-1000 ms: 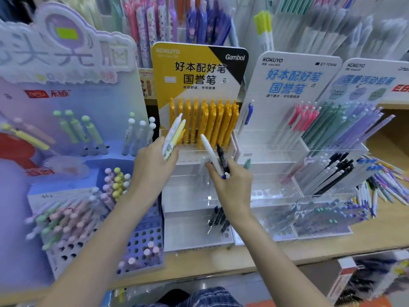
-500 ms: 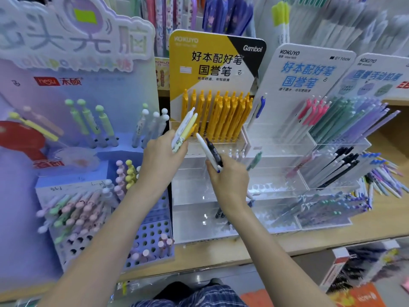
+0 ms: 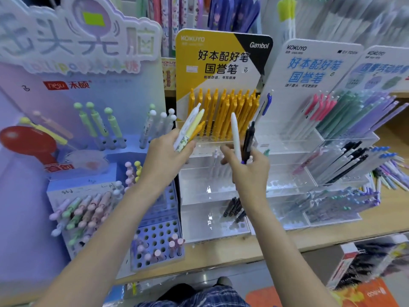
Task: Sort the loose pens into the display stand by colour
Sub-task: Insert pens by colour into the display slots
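Note:
My left hand (image 3: 164,155) grips a small bunch of pens (image 3: 190,127), white, pale yellow and orange, in front of the clear tiered display stand (image 3: 205,180). My right hand (image 3: 249,165) holds a white pen (image 3: 235,134) and a black pen (image 3: 248,140) upright just right of the left hand. A row of orange pens (image 3: 225,111) fills the stand's top tier under the yellow card (image 3: 219,63). A few black pens (image 3: 233,207) lie in the lowest tier.
A purple stand (image 3: 155,238) with pastel ball-top pens is at the left. To the right, a second clear stand (image 3: 332,151) holds pink, green, purple and black pens. Loose pens (image 3: 389,176) lie on the wooden shelf (image 3: 287,242) at far right.
The right hand has lifted and turned its white and black pens more upright, closer to the orange row. The left hand stays with its bunch.

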Motion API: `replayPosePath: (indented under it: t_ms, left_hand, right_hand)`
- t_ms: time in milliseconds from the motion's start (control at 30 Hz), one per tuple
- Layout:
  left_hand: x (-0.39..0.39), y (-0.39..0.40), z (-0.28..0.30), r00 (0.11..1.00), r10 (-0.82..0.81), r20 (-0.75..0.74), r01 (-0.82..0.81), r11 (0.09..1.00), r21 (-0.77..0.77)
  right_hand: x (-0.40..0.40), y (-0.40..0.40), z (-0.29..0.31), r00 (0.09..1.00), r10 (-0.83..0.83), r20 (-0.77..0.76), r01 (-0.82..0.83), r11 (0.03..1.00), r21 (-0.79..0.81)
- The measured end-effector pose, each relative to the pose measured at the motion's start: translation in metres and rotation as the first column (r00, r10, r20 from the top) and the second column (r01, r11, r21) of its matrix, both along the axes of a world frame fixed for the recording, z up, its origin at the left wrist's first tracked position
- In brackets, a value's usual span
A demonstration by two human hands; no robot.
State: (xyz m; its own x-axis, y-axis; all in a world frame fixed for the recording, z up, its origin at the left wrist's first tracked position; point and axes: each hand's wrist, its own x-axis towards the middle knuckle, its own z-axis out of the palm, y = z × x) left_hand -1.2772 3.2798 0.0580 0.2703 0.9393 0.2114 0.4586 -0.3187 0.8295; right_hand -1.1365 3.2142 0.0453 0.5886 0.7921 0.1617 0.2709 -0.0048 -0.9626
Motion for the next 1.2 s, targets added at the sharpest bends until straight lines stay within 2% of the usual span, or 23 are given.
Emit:
replayPosePath:
  t_ms: [67,133,233,300,433,533,600,667,733,800,900,1000,1100,1200]
  left_hand:
    - [0.000,-0.008,0.007,0.982,-0.143,0.120,0.156,0.982,-0.103]
    - [0.001,-0.014,0.013,0.932,-0.270,0.243,0.322,0.924,-0.208]
    - [0.002,-0.016,0.017,0.877,-0.303,0.374,0.415,0.869,-0.269]
    - [0.002,-0.014,0.018,0.856,-0.285,0.431,0.429,0.856,-0.287]
    - [0.002,-0.010,0.016,0.862,-0.201,0.465,0.373,0.873,-0.314]
    - [0.002,-0.005,0.014,0.874,-0.139,0.465,0.298,0.910,-0.289]
    - [0.002,-0.002,0.015,0.914,-0.120,0.388,0.230,0.940,-0.250]
    - [0.000,0.003,0.015,0.979,-0.081,0.189,0.112,0.980,-0.162]
    - [-0.002,0.009,0.013,1.000,0.000,-0.008,-0.001,0.998,-0.070]
    - [-0.002,0.015,0.010,0.995,0.033,-0.098,-0.040,0.997,-0.060]
    - [0.002,0.019,0.005,0.987,0.031,-0.160,-0.041,0.997,-0.062]
    - [0.001,0.022,0.003,0.980,0.043,-0.196,-0.050,0.998,-0.033]
    - [0.000,0.025,0.002,0.978,0.041,-0.206,-0.047,0.998,-0.028]
    - [0.001,0.026,-0.001,0.977,0.052,-0.208,-0.053,0.999,0.002]
  right_hand:
    - [0.005,0.001,0.030,0.971,0.155,-0.183,-0.146,0.987,0.060]
    - [0.010,0.006,0.047,0.932,0.290,-0.220,-0.291,0.956,0.028]
    - [0.020,0.007,0.054,0.931,0.296,-0.212,-0.306,0.952,-0.012]
    - [0.031,0.005,0.056,0.948,0.225,-0.226,-0.228,0.974,0.011]
    - [0.057,0.004,0.060,0.924,0.071,-0.375,-0.040,0.995,0.090]
    - [0.060,0.006,0.062,0.895,0.062,-0.441,-0.036,0.997,0.067]
    - [0.058,0.009,0.064,0.901,0.049,-0.432,-0.034,0.999,0.043]
    - [0.057,0.012,0.075,0.940,0.054,-0.337,-0.031,0.997,0.073]
    - [0.055,0.017,0.091,0.982,0.106,-0.153,-0.089,0.990,0.113]
    - [0.051,0.025,0.104,0.984,0.176,0.031,-0.178,0.979,0.101]
    - [0.047,0.043,0.110,0.932,0.257,0.256,-0.267,0.964,0.005]
    - [0.049,0.058,0.107,0.856,0.317,0.409,-0.310,0.947,-0.087]
    - [0.053,0.064,0.112,0.802,0.368,0.470,-0.356,0.927,-0.118]
    - [0.058,0.067,0.121,0.793,0.383,0.473,-0.386,0.917,-0.097]
